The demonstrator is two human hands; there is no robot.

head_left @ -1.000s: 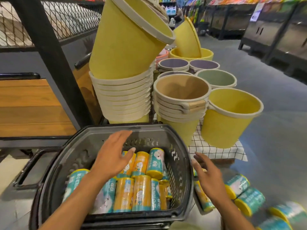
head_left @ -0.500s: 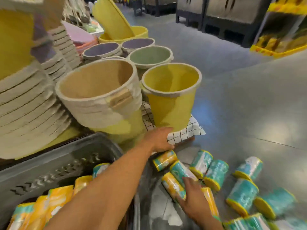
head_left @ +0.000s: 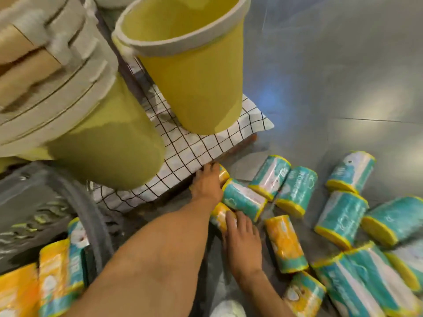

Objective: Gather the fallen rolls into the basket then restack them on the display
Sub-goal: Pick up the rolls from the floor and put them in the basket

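Observation:
Several fallen rolls in teal and orange wrap lie scattered on the grey floor, among them a teal roll (head_left: 245, 199) and an orange roll (head_left: 286, 243). My left hand (head_left: 207, 184) reaches across and curls over a small orange roll (head_left: 223, 174) at the edge of the checked cloth. My right hand (head_left: 242, 241) lies with straight fingers on another orange roll (head_left: 218, 217) just below it. The dark grey basket (head_left: 91, 225) sits at lower left with several rolls (head_left: 59, 282) inside, partly hidden by my left forearm.
A yellow bucket (head_left: 192, 76) and a stack of nested buckets (head_left: 91, 133) stand on a checked cloth (head_left: 190, 152) over a low platform, right above the hands. More teal rolls (head_left: 341, 218) crowd the floor to the right. A white shoe tip (head_left: 229, 310) shows at the bottom.
My view dropped toward the floor. My left hand came down from the cloth edge onto a small orange roll. My right hand stays on the rolls beside it.

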